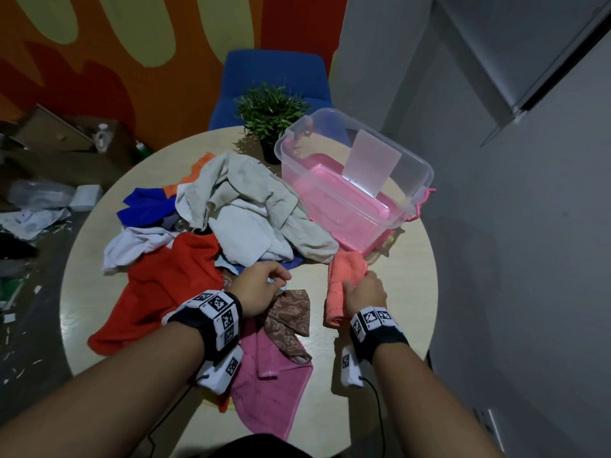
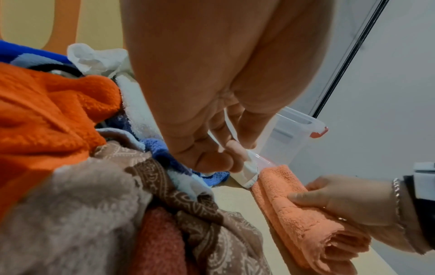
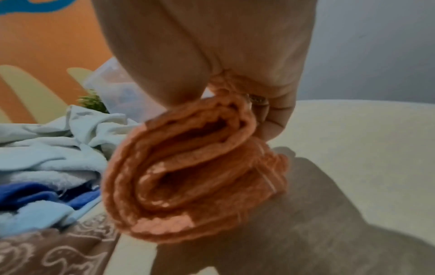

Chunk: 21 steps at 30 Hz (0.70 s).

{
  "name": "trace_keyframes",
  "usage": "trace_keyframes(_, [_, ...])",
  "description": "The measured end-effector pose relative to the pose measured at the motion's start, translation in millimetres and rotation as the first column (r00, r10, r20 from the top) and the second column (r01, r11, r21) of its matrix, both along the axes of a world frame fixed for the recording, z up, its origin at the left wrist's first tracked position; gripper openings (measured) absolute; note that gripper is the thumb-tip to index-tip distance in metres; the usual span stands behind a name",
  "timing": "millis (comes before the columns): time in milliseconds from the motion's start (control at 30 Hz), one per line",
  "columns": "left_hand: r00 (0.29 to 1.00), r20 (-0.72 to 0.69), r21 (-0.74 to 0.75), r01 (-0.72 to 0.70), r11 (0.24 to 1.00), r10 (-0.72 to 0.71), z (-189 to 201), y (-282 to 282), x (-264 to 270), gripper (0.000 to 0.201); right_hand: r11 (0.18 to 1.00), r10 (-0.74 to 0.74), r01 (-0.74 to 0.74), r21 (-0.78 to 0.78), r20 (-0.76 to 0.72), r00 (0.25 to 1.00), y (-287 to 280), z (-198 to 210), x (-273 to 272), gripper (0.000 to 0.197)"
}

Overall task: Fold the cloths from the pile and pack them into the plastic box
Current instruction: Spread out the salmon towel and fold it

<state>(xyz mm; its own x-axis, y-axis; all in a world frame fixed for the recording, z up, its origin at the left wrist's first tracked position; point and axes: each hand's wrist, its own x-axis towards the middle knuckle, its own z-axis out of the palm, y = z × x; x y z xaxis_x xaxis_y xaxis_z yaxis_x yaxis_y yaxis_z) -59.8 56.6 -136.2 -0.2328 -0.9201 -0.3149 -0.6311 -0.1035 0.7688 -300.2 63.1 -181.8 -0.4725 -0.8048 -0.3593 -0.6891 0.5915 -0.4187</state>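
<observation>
My right hand [image 1: 362,290] grips a folded salmon-orange cloth [image 1: 342,285] and holds it just over the round table, in front of the clear plastic box [image 1: 330,206]. The right wrist view shows the cloth [image 3: 188,176] as a layered roll under my curled fingers [image 3: 270,115]. My left hand [image 1: 267,282] hovers at the near edge of the cloth pile [image 1: 238,206]. In the left wrist view its fingertips [image 2: 226,160] pinch a small white cylinder-like object [image 2: 246,173]; what it is I cannot tell. The box has a pink bottom and a pale card standing inside.
Loose on the table [image 1: 403,292] lie a red cloth [image 1: 165,285], a brown patterned cloth [image 1: 291,315], a pink towel [image 1: 274,385], and blue, white and beige cloths. A potted plant [image 1: 271,110] stands behind the pile, a blue chair [image 1: 274,71] beyond. Clutter covers the floor at left.
</observation>
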Motion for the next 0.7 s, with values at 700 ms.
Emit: trace_keyframes(700, [0.994, 0.078, 0.368, -0.103, 0.924, 0.079, -47, 0, -132, 0.036, 0.993, 0.105, -0.101, -0.068, 0.063, 0.992, -1, -16, -15, 0.042])
